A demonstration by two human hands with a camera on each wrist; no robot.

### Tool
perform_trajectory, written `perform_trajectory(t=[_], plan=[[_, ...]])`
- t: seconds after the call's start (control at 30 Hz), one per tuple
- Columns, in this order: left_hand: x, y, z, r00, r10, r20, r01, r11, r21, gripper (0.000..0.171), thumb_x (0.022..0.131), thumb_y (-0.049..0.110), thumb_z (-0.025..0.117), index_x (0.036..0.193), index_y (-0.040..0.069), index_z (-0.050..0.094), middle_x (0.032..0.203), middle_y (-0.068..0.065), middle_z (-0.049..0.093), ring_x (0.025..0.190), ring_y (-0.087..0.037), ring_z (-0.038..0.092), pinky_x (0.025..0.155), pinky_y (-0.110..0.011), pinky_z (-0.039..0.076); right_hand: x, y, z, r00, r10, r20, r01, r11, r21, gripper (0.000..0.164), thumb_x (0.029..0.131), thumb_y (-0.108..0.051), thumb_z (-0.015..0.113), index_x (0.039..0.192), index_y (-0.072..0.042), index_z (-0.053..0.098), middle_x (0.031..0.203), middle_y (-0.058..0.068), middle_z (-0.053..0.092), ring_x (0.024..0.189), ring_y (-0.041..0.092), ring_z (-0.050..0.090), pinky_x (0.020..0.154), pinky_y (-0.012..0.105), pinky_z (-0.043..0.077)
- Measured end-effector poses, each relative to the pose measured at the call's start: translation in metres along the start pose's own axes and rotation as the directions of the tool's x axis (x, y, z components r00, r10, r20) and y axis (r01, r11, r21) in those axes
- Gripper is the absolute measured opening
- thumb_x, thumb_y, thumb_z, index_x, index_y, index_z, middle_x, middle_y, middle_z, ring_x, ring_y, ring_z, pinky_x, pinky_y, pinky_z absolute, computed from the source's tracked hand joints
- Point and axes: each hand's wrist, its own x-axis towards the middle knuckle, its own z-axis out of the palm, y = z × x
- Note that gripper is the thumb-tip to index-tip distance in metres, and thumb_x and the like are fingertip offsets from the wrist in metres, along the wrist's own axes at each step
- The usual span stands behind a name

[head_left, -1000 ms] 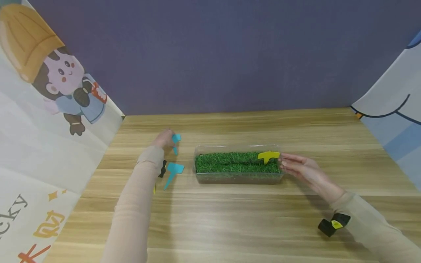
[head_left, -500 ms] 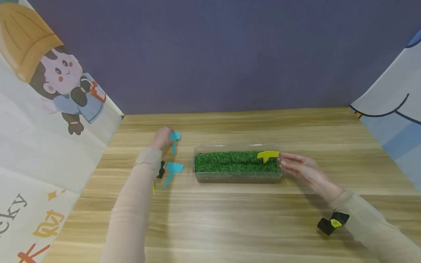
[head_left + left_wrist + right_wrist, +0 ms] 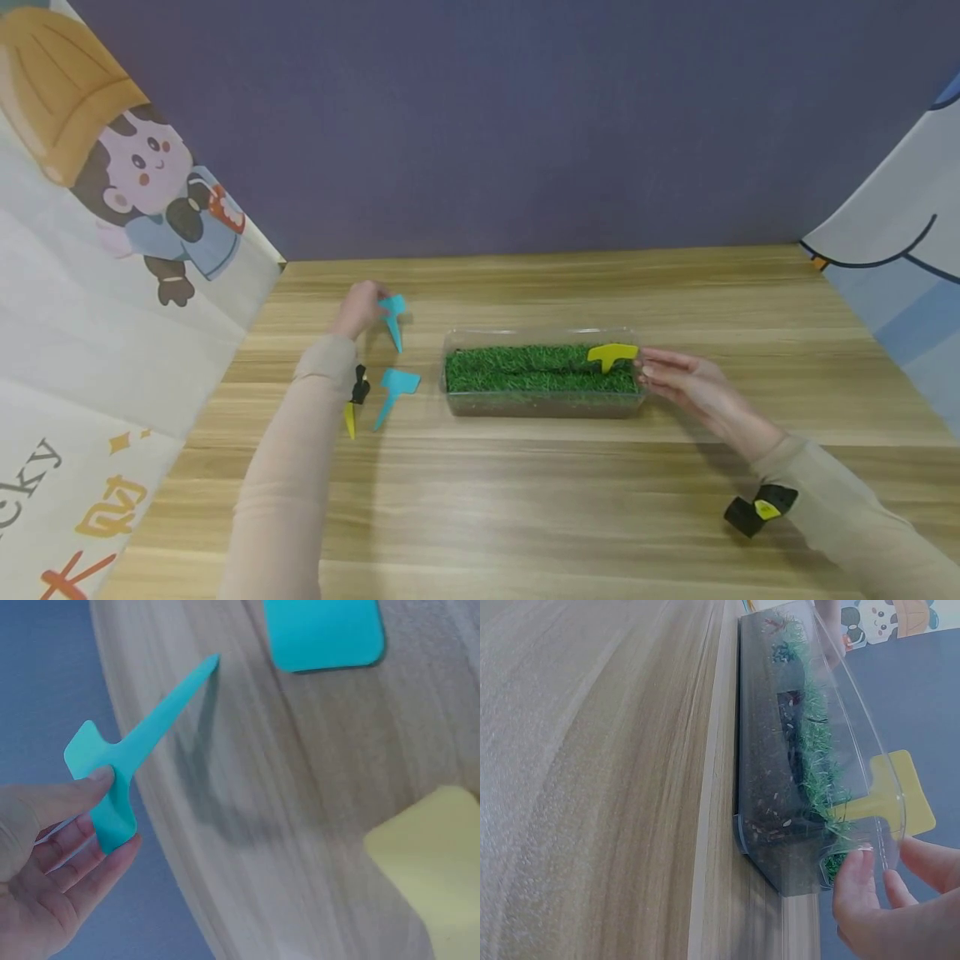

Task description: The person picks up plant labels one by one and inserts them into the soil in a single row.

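Observation:
My left hand [image 3: 362, 308] pinches a blue T-shaped plant label [image 3: 154, 731] by its head, thumb on one side and fingers on the other. The label's pointed stem is tilted, its tip close over the wooden table. Another blue plant label [image 3: 400, 382] lies nearer me, beside a yellow plant label [image 3: 349, 419] partly hidden by my left sleeve. My right hand [image 3: 697, 396] holds the right end of a clear planter box [image 3: 772, 862] at its rim. Inside are dark soil and green artificial grass [image 3: 517, 371], with a yellow plant label [image 3: 611, 356] standing upright at the right end.
The wooden table [image 3: 525, 500] ends at a dark blue wall [image 3: 510, 133] behind the box. Printed cartoon panels [image 3: 150, 183] stand on the left and right. A black wrist camera [image 3: 759, 510] sits on my right sleeve.
My left hand has lifted the blue plant label slightly and moved back and left. More of the yellow label by my sleeve now shows. My right hand and the box stay in place.

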Motion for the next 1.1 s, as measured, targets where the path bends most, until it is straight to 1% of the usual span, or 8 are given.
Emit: perform_trajectory(t=[0.23, 0.47, 0.57, 0.67, 0.8, 1.1], plan=[[-0.003, 0.002, -0.009, 1.0, 0.006, -0.001, -0.006, 0.999, -0.037, 0.026, 0.079, -0.003, 0.059, 0.104, -0.009, 0.058, 0.107, -0.026, 0.056, 0.1, -0.038, 0.052, 0.086, -0.045, 0.044, -0.001, -0.001, 0.001, 1.0, 0.009, -0.002, -0.009, 1.0, 0.002, 0.025, 0.084, 0.0, 0.055, 0.104, -0.014, 0.059, 0.1, 0.0, 0.064, 0.094, 0.013, 0.06, 0.088, 0.026, 0.044], [-0.007, 0.002, -0.015, 1.0, 0.02, 0.018, -0.017, 0.988, -0.153, 0.025, 0.079, -0.003, 0.057, 0.103, -0.01, 0.059, 0.103, -0.027, 0.057, 0.095, -0.036, 0.053, 0.08, -0.042, 0.046, -0.001, -0.001, 0.001, 1.0, 0.015, -0.005, -0.015, 1.0, 0.016, 0.024, 0.084, 0.001, 0.055, 0.101, -0.016, 0.06, 0.099, 0.0, 0.064, 0.094, 0.013, 0.06, 0.087, 0.025, 0.044], [-0.009, 0.001, -0.017, 0.999, 0.039, 0.023, -0.034, 0.982, -0.188, 0.025, 0.079, -0.002, 0.058, 0.102, -0.01, 0.059, 0.101, -0.026, 0.058, 0.092, -0.035, 0.053, 0.078, -0.04, 0.047, -0.001, -0.001, 0.002, 1.0, 0.017, -0.007, -0.017, 1.0, 0.02, 0.024, 0.084, 0.001, 0.056, 0.099, -0.016, 0.061, 0.099, 0.0, 0.064, 0.093, 0.013, 0.06, 0.087, 0.025, 0.044], [-0.012, 0.002, -0.02, 0.998, 0.043, 0.035, -0.034, 0.975, -0.221, 0.026, 0.08, 0.001, 0.059, 0.103, -0.009, 0.059, 0.101, -0.025, 0.058, 0.092, -0.033, 0.052, 0.079, -0.039, 0.046, -0.001, -0.001, 0.002, 1.0, 0.02, -0.01, -0.02, 1.0, 0.019, 0.024, 0.083, 0.001, 0.056, 0.099, -0.016, 0.061, 0.099, 0.001, 0.064, 0.093, 0.013, 0.06, 0.087, 0.025, 0.044], [-0.015, 0.004, -0.022, 0.998, 0.042, 0.052, -0.029, 0.97, -0.243, 0.026, 0.081, 0.004, 0.059, 0.105, -0.007, 0.059, 0.102, -0.023, 0.058, 0.093, -0.032, 0.052, 0.08, -0.04, 0.046, -0.001, -0.002, 0.002, 1.0, 0.023, -0.014, -0.023, 1.0, 0.012, 0.024, 0.083, 0.001, 0.057, 0.1, -0.016, 0.061, 0.099, 0.0, 0.064, 0.093, 0.013, 0.06, 0.087, 0.025, 0.045], [-0.019, 0.011, -0.026, 0.996, 0.069, 0.062, -0.05, 0.961, -0.27, 0.024, 0.084, 0.006, 0.058, 0.105, -0.004, 0.059, 0.102, -0.021, 0.058, 0.091, -0.031, 0.054, 0.08, -0.041, 0.046, -0.001, -0.002, 0.002, 1.0, 0.022, -0.013, -0.022, 1.0, 0.012, 0.025, 0.083, 0.001, 0.056, 0.101, -0.016, 0.061, 0.099, 0.0, 0.064, 0.093, 0.013, 0.06, 0.086, 0.024, 0.045]])
